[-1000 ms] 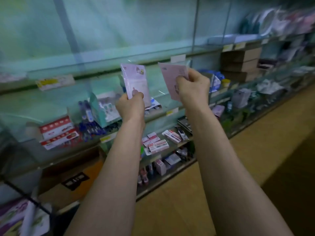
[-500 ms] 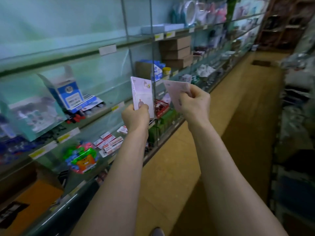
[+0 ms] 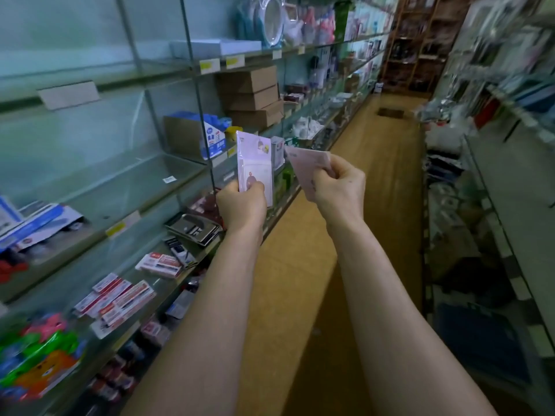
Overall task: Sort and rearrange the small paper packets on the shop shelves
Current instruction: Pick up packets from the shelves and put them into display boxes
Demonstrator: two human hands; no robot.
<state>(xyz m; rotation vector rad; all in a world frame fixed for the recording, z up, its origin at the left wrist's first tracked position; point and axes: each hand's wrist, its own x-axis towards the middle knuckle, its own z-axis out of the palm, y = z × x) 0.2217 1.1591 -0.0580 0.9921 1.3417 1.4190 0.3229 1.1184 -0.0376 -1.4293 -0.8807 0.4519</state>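
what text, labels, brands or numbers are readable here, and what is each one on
No text here can be read for certain.
upright pink packet in the left hand: small pictures and print, too blurred.
tilted pink packet in the right hand: faint print, too blurred.
yellow shelf tags: too small.
red and white boxes: lettering blurred.
blue and white box: print too small.

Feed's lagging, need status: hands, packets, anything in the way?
Left hand grips upright pink packets. Right hand pinches tilted packet. Both held off the glass shelves; nothing blocking.
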